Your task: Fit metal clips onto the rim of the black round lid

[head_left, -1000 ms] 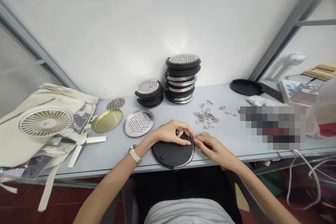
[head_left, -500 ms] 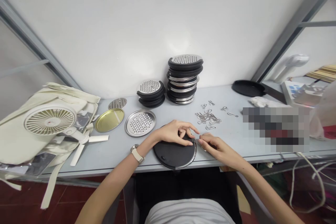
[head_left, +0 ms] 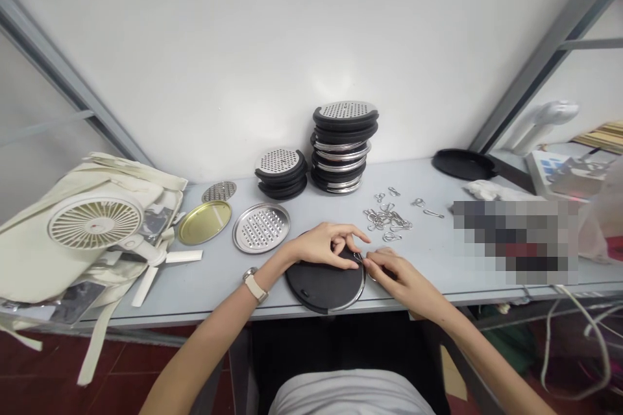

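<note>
Head view: black disc [head_left: 324, 285] lies flat at the worktop [head_left: 438, 253] front edge, right in front of the person; left hand [head_left: 325, 245] rests on its top rim, fingers curled and pressing down; right hand [head_left: 396, 274] is pinched shut on a tiny metal clip [head_left: 359, 258] at the disc's right rim, touching the left fingertips; loose clips [head_left: 388, 218] scattered just behind; perforated tray [head_left: 261, 227] and gold lid [head_left: 204, 222] to the left; two stacks [head_left: 344, 146] of discs by the wall; fan [head_left: 95, 223] on a bag at far left.
</note>
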{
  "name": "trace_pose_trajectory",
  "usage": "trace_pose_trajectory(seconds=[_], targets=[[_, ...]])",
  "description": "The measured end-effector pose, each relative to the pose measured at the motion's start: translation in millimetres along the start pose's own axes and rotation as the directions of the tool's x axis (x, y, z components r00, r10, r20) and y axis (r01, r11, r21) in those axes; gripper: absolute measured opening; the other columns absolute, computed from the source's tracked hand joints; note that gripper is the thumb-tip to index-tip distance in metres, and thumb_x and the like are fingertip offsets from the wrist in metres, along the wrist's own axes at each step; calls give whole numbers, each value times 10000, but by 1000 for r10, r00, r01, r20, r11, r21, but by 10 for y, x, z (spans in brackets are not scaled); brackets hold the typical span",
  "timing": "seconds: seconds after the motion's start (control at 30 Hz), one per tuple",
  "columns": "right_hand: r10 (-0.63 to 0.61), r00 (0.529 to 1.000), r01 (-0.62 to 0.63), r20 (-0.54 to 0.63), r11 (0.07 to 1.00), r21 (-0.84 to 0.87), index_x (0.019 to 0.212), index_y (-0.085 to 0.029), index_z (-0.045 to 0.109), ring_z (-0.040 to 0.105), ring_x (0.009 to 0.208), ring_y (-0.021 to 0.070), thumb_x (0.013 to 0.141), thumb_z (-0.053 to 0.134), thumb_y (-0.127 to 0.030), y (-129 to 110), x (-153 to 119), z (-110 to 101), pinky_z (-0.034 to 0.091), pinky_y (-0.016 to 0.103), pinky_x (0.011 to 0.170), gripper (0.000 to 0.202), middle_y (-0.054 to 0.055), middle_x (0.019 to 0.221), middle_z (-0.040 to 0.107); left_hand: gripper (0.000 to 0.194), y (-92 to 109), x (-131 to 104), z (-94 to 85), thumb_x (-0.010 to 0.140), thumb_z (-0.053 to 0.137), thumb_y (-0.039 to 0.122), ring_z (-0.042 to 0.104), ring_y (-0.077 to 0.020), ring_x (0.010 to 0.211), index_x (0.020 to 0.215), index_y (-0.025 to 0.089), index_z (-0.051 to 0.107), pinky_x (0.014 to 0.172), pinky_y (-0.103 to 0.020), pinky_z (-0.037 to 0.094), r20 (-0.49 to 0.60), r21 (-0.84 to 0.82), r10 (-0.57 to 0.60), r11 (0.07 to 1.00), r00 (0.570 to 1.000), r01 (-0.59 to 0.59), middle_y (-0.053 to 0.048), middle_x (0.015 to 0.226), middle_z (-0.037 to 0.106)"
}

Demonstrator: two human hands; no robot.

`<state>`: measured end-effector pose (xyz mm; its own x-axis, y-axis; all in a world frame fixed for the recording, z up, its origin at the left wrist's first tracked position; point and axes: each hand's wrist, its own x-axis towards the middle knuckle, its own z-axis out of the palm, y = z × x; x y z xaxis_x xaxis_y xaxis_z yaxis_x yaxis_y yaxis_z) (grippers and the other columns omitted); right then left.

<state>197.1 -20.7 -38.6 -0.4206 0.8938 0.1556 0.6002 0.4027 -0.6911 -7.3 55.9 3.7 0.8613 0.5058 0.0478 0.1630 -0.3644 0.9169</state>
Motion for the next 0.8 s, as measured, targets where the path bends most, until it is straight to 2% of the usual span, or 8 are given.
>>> trace_pose_trajectory(seconds=[0.1, 0.23, 0.5, 0.8], targets=[[-11, 999, 10, 44, 1000, 22, 641, -198, 428, 473, 704, 170, 979, 351, -388, 17, -7, -31, 395, 310, 740, 395, -11, 634, 443, 533, 6, 0, 4, 703, 752, 274, 503, -73, 588, 1202, 186, 586, 595, -180, 397, 14, -11, -13, 1000, 1000, 14, -5, 751, 605], [-10, 998, 7, 55, 999, 50, 637, -200, 405, 471, 728, 174, 976, 353, -391, 14, -18, -56, 397, 309, 745, 393, -10, 640, 433, 544, 9, 2, 7, 691, 762, 273, 458, -45, 533, 1201, 192, 589, 571, -175, 396, 13, -7, -22, 1000, 1000, 22, -27, 830, 637], [-11, 996, 5, 89, 998, 67, 651, -203, 364, 446, 717, 170, 977, 342, -406, 37, -14, -60, 382, 310, 744, 385, -16, 643, 392, 530, 18, -1, 6, 697, 758, 267, 424, -28, 503, 1194, 178, 595, 545, -166, 394, 26, -19, -20, 1000, 999, 20, -44, 854, 651], [-4, 995, -3, 97, 997, 74, 650, -201, 395, 447, 716, 173, 971, 347, -403, -3, -22, -93, 383, 309, 721, 383, -9, 660, 411, 528, 10, -11, 1, 708, 748, 268, 402, -10, 472, 1204, 185, 589, 495, -152, 355, 43, -2, -27, 1000, 999, 27, -39, 888, 658]])
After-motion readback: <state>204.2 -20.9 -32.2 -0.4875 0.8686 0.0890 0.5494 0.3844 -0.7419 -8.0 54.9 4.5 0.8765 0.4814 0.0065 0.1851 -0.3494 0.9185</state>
